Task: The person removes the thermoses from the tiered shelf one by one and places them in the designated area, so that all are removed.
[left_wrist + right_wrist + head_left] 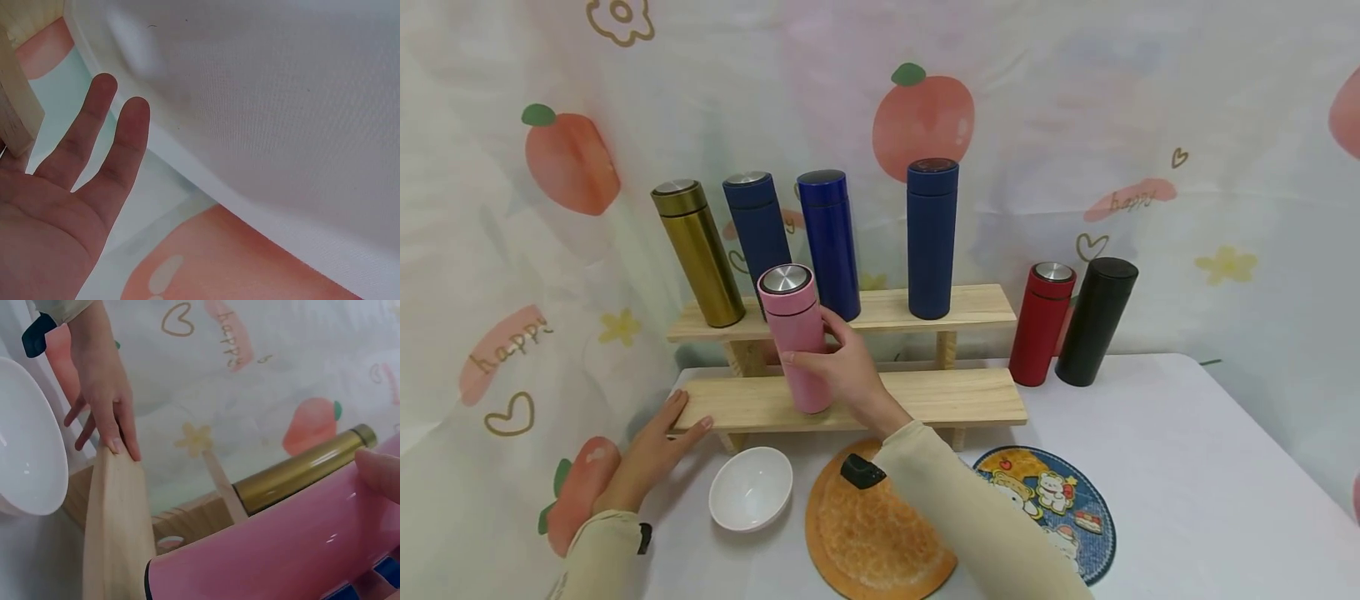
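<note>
Pink flask (796, 333) seemed stiff, slick, best held mid-body; right hand (852, 371) gripped it there, by shelf (947, 396); left hand (651, 450), fingers straight, touched shelf's end.

Pink flask (796, 332), silver-topped, held near lower shelf (940, 398).

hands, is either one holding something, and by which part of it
The right hand holds the pink bottle round the middle of its body, below the lid. The left hand only touches the lower shelf's end.
</note>
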Motion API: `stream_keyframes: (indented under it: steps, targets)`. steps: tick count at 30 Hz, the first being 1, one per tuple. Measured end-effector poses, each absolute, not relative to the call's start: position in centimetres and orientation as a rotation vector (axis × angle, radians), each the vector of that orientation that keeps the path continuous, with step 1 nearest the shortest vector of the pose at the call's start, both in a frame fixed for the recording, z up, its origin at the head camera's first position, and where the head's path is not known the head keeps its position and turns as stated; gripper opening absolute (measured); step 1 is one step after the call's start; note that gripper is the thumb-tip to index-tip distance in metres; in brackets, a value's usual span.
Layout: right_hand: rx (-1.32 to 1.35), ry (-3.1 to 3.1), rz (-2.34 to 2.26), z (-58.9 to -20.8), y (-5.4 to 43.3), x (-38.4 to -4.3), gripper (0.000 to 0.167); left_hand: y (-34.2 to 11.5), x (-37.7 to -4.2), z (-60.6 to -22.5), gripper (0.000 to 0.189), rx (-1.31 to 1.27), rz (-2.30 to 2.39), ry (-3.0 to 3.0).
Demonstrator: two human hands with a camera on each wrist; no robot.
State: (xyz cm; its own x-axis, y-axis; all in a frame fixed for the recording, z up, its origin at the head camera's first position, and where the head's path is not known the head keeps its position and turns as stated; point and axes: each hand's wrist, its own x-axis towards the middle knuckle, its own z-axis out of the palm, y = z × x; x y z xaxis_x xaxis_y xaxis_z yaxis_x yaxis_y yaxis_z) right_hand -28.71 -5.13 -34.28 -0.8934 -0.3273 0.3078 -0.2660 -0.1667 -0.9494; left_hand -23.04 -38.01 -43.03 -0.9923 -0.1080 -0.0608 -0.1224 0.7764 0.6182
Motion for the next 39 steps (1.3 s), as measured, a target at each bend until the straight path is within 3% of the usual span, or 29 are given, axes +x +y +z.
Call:
stream_keyframes:
  steps: [16, 39]
  targets:
    - [-0.667, 2.043, -2.398, -33.7, 3.5, -27.0, 0.074, -37.9, -23.1, -43.0, 0.105, -0.180, 1.013, 2.941]
    - [-0.366, 2.422, -2.364, -33.0, 16.2, -25.6, 0.071, -37.8, -22.8, -43.0, 0.105, -0.155, 1.027, 2.934]
